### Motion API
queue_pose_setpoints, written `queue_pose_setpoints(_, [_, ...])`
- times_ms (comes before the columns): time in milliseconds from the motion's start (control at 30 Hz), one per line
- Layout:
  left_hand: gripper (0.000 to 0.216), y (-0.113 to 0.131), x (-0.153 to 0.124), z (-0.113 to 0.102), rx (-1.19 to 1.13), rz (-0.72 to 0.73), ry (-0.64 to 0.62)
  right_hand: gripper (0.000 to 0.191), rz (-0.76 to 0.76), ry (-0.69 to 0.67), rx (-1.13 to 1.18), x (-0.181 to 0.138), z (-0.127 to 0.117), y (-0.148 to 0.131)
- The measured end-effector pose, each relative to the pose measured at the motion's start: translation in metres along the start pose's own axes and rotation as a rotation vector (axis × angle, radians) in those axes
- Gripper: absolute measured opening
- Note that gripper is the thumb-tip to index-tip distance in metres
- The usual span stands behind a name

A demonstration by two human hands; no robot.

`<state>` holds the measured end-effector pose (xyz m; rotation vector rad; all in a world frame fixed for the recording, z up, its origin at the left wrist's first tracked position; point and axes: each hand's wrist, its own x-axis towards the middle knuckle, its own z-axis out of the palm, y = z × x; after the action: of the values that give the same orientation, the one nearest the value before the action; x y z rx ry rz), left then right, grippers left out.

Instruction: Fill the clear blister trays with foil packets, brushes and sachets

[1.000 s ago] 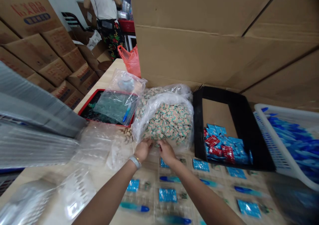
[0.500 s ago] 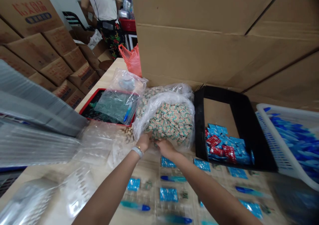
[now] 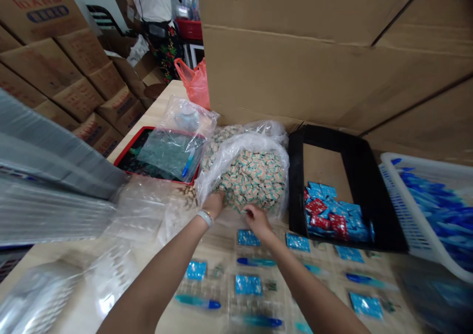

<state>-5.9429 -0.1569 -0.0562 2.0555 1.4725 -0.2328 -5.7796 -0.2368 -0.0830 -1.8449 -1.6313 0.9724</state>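
A clear plastic bag (image 3: pixel 211 175) lies open in front of me, full of small tan-and-green paper pieces (image 3: pixel 254 176). My left hand (image 3: pixel 215 203) is at the bag's near left edge, its fingers hidden among the pieces. To its right, my right hand (image 3: pixel 257 219) is closed at the near edge of the heap, thumb and fingers drawn together; whatever is between them is too small to make out. Clear trays lie below my hands, with blue packets (image 3: pixel 248 284), blue pens (image 3: pixel 256 261) and small green pieces (image 3: pixel 271 285) in them.
To the right stand a black box (image 3: pixel 354 176) with blue and red packets, and a white basket (image 3: pixel 417 230) of blue pens. A red-rimmed tray (image 3: pixel 127 154) lies left of the bag. Stacked clear plastic (image 3: pixel 40 294) and cardboard boxes (image 3: pixel 44 68) fill the left. A person (image 3: pixel 153 9) stands behind.
My right hand has moved right, away from my left hand, along the heap's near edge. The left hand stays at the bag, slightly higher. The view has shifted a little.
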Motion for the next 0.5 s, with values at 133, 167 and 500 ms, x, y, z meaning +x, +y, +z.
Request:
queue_pose_setpoints(133, [0.024,0.006,0.000,0.003,0.021,-0.023,-0.005,0.017,0.168,-0.027,0.187,0.008,-0.004,0.012])
queue_pose_setpoints(167, [0.023,0.007,-0.001,0.003,0.025,-0.022,-0.005,0.019,0.172,-0.043,0.170,0.009,-0.003,0.011])
queue_pose_setpoints(500, [0.023,0.005,-0.005,0.006,-0.008,0.126,0.009,0.034,-0.061,-0.095,-0.367,0.004,0.000,-0.015])
